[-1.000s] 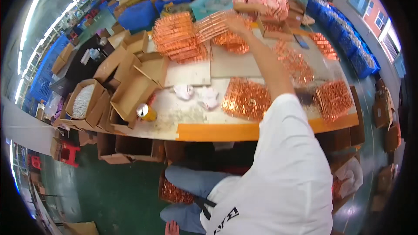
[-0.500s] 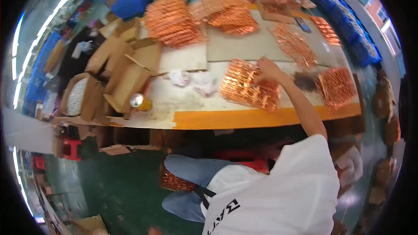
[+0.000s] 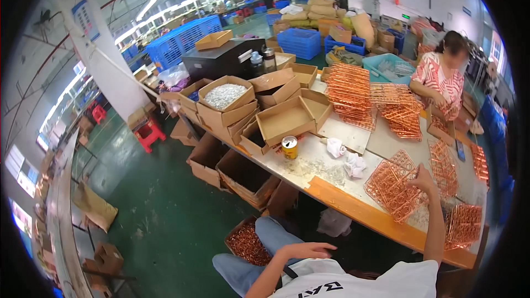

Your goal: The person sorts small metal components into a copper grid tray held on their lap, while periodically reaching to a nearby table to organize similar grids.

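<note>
My right hand [image 3: 424, 181] is at the right edge of a small pile of copper-coloured lattice sheets [image 3: 391, 189] on the worktable, its fingers gripping that edge. The sheets lie flat, slightly fanned, with ring-shaped openings showing. Over my lap, my left hand [image 3: 308, 250] is held with fingers stretched out to the right, holding nothing. Below it, beside my knee, a box of small copper-coloured pieces [image 3: 248, 243] sits low. Another copper stack [image 3: 462, 225] stands to the right of my right forearm, and a loose lattice sheet [image 3: 443, 168] lies beyond my hand.
Tall copper stacks [image 3: 350, 96] stand at the table's far side. A yellow can [image 3: 289, 147], crumpled white wads [image 3: 354, 165] and open cardboard boxes [image 3: 286, 121] are on the left. A co-worker [image 3: 441, 77] sits across at the far right, hands over a box. A phone [image 3: 460, 150] lies nearby.
My view has swung left and up, bringing the room and co-worker in. The sheets under my right hand, bunched and shiny before, now lie flatter. My left hand has come up into view.
</note>
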Tool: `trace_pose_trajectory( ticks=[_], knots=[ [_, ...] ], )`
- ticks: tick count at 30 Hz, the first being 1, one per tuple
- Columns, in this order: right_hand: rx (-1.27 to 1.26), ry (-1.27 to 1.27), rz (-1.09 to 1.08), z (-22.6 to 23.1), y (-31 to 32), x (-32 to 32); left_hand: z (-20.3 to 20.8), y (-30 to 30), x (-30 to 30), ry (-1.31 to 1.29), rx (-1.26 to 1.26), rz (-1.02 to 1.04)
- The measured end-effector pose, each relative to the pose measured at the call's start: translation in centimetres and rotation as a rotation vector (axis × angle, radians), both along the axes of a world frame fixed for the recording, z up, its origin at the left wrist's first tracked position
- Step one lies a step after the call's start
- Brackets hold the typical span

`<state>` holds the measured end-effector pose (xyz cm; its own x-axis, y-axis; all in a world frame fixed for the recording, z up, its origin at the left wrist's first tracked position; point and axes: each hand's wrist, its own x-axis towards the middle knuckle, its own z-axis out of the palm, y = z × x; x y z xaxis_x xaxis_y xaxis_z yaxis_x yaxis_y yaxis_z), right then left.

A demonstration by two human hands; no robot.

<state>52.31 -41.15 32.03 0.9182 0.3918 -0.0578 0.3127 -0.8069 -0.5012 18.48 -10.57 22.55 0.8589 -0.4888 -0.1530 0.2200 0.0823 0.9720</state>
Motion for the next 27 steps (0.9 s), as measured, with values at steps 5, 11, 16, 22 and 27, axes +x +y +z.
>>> trace_pose_trajectory(
  ticks=[5, 11, 16, 22, 27],
  knots=[
    [0.081, 0.220, -0.193, -0.3, -3.2, 2.1, -5.5, 6.6, -9.6, 0.120, 1.277, 0.505],
    [0.383, 0.384, -0.242, -1.1, -2.2, 2.0, -7.0, 10.5, -24.1, 0.623, 0.870, 0.832],
    [0.431, 0.085, -0.203, -4.4, -1.4, 0.8, -7.4, 9.5, -24.8, 0.655, 1.149, 0.819],
    [0.565, 0.324, -0.258, -0.2, 1.6, -1.2, -5.4, 7.2, -16.5, 0.247, 0.998, 0.819],
    [0.742, 0.436, -0.166, 4.8, 7.0, -7.8, -0.4, 5.4, -9.6, -0.024, 0.467, 0.976]
  ],
)
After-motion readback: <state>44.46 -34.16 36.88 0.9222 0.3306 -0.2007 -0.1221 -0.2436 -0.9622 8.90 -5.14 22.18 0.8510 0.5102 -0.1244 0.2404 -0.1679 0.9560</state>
